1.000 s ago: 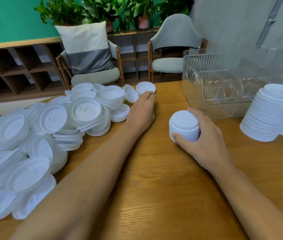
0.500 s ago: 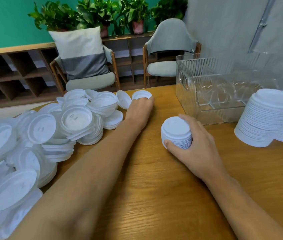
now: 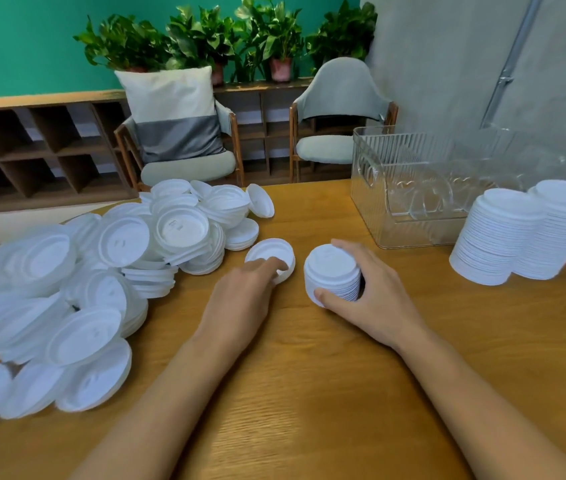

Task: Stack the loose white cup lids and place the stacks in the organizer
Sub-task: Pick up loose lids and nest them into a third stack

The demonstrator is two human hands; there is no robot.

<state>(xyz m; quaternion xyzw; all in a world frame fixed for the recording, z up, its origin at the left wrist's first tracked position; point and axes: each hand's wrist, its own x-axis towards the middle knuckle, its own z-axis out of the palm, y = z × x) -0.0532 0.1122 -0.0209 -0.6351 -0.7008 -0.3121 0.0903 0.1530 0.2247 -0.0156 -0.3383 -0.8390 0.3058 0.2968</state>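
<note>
Left hand [image 3: 240, 299]: fingers curled over the near rim of a single lid [image 3: 267, 252], which lies on the surface [image 3: 309, 393], apparently hollow side up; the thumb is hidden. Right hand [image 3: 378, 299]: wrapped round a short stack [image 3: 332, 271] standing just beside that lid. The loose pile [image 3: 101, 271] lies to the left, and the clear organizer [image 3: 413, 188] and two tall stacks [image 3: 517, 237] to the right. Likely faults:
- The lid, if not turned over, will not nest.
- Its thin rim may slip from a one-sided hold.
- A skewed seating may tilt the short stack.
- A wide forearm sweep may scatter the pile.
</note>
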